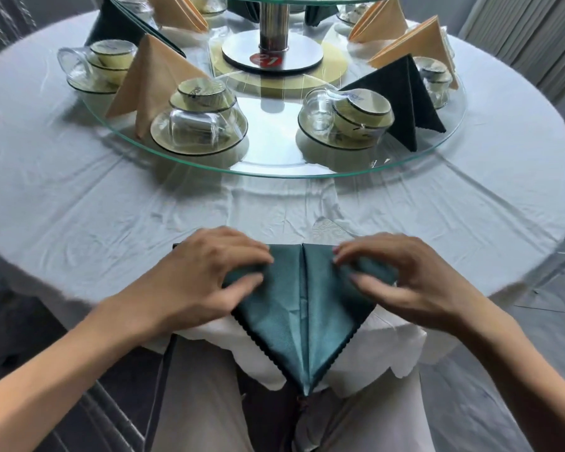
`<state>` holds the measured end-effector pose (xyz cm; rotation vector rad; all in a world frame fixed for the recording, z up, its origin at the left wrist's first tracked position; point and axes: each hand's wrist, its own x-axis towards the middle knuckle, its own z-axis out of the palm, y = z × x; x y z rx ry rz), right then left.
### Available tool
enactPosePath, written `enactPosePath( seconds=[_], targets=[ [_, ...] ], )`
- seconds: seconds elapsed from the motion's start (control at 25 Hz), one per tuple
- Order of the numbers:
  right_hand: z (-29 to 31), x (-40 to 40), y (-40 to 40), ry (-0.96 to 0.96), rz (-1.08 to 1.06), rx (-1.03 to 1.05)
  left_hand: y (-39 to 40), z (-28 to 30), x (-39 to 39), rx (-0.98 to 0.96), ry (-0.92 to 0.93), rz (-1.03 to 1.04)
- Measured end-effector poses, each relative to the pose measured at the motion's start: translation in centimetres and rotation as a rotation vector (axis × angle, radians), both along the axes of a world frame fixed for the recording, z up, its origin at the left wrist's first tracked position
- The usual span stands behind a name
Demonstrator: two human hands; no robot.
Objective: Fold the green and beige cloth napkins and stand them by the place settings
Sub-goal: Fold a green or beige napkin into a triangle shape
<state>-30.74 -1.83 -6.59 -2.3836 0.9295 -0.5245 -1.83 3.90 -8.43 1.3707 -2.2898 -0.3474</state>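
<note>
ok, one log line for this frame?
step: folding green napkin | left hand: pressing left flap | right hand: pinching right flap | napkin tip overhangs table edge
</note>
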Motion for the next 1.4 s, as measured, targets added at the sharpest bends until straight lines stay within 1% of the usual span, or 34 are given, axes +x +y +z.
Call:
enactPosePath(
  seconds=[0.04, 0.12, 0.16, 0.2, 0.24, 0.32, 0.36, 0.4, 0.44, 0.52, 0.56, 0.6, 0.68, 0.76, 0.84, 0.96, 1.0, 1.08, 1.16, 1.2, 1.28, 1.4],
  targets=[
    [-0.1, 1.1, -1.0, 0.057, -0.007, -0.049, -1.3, 0.1, -0.7, 0.011, -0.065, 0.073],
    [-0.5, 3.1, -2.6, 0.220, -0.006, -0.057, -3.7, 0.2, -1.9, 0.177, -0.216, 0.173],
    [-0.9, 3.9, -3.2, 0.286, 0.011, -0.034, -4.5, 0.1, -2.3, 0.260, -0.273, 0.182],
    [-1.1, 4.3, -3.5, 0.309, 0.032, -0.018, -5.2, 0.1, -2.4, 0.307, -0.277, 0.167],
    [-1.0, 4.5, -3.8, 0.296, 0.043, -0.003, -5.6, 0.2, -2.3, 0.339, -0.240, 0.149],
    [-0.4, 4.3, -4.5, 0.227, 0.011, 0.075, -6.1, 0.5, -1.9, 0.408, -0.079, 0.136],
    [-0.1, 4.3, -4.9, 0.193, -0.027, 0.107, -6.2, 0.6, -2.0, 0.408, -0.007, 0.153],
    [-0.1, 4.4, -5.2, 0.167, -0.070, 0.109, -6.4, 0.5, -2.3, 0.359, 0.014, 0.190],
    [-0.3, 4.6, -5.6, 0.161, -0.118, 0.071, -6.5, 0.3, -2.7, 0.237, -0.033, 0.239],
    [-1.6, 4.6, -5.4, 0.195, -0.217, -0.094, -5.4, -0.6, -3.6, -0.040, -0.233, 0.336],
    [-2.4, 4.5, -4.7, 0.200, -0.242, -0.172, -4.2, -0.9, -4.3, -0.105, -0.281, 0.350],
    [-3.1, 4.2, -3.6, 0.189, -0.241, -0.226, -2.7, -1.2, -5.0, -0.122, -0.284, 0.340],
    [-4.8, 3.5, -1.2, 0.165, -0.220, -0.287, 0.0, -2.3, -6.4, -0.102, -0.267, 0.292],
    [-6.0, 3.6, 0.7, 0.226, -0.227, -0.305, 1.6, -3.9, -7.4, -0.043, -0.294, 0.281],
    [-6.6, 3.7, 1.4, 0.296, -0.238, -0.277, 2.1, -4.9, -8.1, -0.014, -0.296, 0.285],
    [-6.5, 3.7, 1.4, 0.364, -0.266, -0.234, 2.4, -5.4, -8.8, 0.021, -0.190, 0.270],
    [-6.6, 3.9, 1.5, 0.376, -0.287, -0.234, 2.5, -5.5, -9.1, 0.022, -0.181, 0.272],
    [-6.6, 4.8, 2.2, 0.308, -0.306, -0.196, 2.5, -5.6, -9.5, -0.010, -0.232, 0.287],
    [-6.8, 5.4, 2.7, 0.206, -0.247, -0.128, 2.4, -5.8, -9.9, -0.036, -0.261, 0.293],
    [-6.9, 5.0, 2.6, 0.210, -0.218, -0.139, 2.3, -6.0, -9.9, -0.045, -0.260, 0.294],
    [-7.1, 2.6, 1.4, 0.300, -0.230, -0.236, 2.5, -6.0, -10.1, -0.032, -0.253, 0.294],
    [-6.1, -1.5, -0.8, 0.454, -0.358, -0.153, 2.5, -5.6, -10.4, 0.039, -0.258, 0.284]
  ],
)
